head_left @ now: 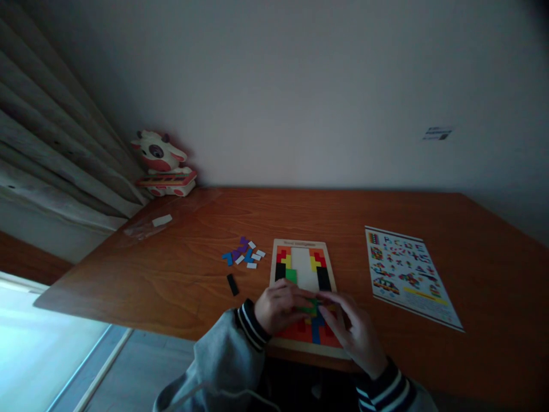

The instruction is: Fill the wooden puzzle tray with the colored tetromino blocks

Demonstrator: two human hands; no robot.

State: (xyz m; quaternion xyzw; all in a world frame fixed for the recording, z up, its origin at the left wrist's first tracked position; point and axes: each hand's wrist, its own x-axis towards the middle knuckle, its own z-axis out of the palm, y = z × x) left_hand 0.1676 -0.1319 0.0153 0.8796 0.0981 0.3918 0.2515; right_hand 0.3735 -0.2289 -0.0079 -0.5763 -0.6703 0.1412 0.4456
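Note:
A wooden puzzle board [339, 350] lies in front of me on the desk, partly filled with red, yellow, black, green, orange and blue block pieces. Over its lower half, my left hand [281, 306] pinches a green puzzle piece [310, 309] between thumb and fingers. From the other side, my right hand [358, 332] has its fingertips closed on the same piece. The hands cover some of the middle of the board. A pale bare strip [303, 266] shows in the upper centre, with a green block [290, 276] along its left side.
Left of the board lie several loose purple, blue and white pieces [240, 260] and one black bar [232, 284]. A printed pattern sheet [409, 274] is at the right. A cow toy with keys [165, 166] and a clear plastic bag [143, 230] are at the far left.

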